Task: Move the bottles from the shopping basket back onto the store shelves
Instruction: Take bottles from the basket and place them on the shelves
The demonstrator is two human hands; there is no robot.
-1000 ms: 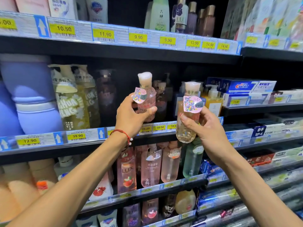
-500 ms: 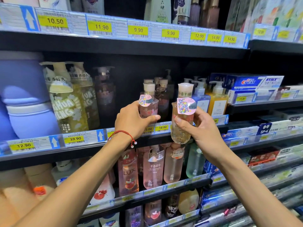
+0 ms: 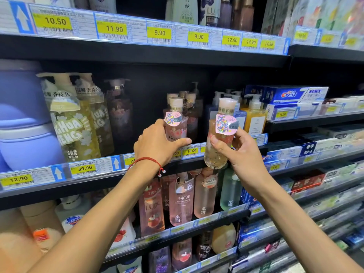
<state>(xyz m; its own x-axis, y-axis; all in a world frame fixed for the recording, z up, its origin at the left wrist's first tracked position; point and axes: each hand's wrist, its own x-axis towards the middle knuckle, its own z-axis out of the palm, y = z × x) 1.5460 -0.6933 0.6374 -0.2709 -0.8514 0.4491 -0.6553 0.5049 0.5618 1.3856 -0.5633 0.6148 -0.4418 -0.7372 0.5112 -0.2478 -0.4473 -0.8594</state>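
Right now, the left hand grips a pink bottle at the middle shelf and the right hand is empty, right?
Not quite: in the head view the right hand grips a pale amber bottle. The left hand does grip the pink bottle.

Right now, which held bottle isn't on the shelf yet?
The golden bottle in the right hand: its base hangs below the price strip. The pink bottle in the left hand is in among the shelf's row.

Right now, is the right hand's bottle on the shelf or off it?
Off. The right hand grips the bottle in front of the shelf edge, base unsupported.
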